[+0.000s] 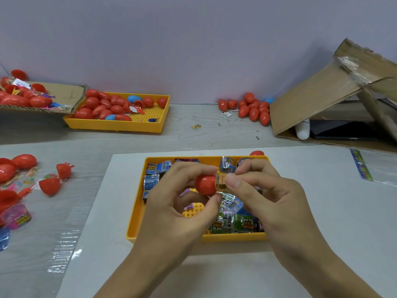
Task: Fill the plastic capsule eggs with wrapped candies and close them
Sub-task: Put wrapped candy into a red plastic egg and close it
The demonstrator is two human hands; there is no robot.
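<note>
Over the near tray: your left hand (182, 190) pinches a red egg half (205, 185) between thumb and fingertips, and your right hand (264, 188) pinches a wrapped candy (222, 181) with curled fingers, pressing it at the half's open mouth.
Step in hand: by the look of it, you are loading this candy; it sits partly in the half, not yet seated.
Matching half: you have no second half in either hand, so this egg is not closed.
Candy supply: the yellow tray (137, 214) under your hands holds many wrapped candies, blue ones (152, 179) at its left and green ones (223, 224) at its near edge, so plenty is left to pack.
Open halves: to your left on the bench (214, 132) lie loose red halves (49, 186) and small packets, waiting.
Whole eggs: the far tray (117, 125) holds many red eggs and two blue ones (134, 98); another red egg pile (253, 109) lies by the cardboard box (311, 100). You cannot tell from here which are filled.
Judgement: you are mid-batch, with much still to do.
</note>
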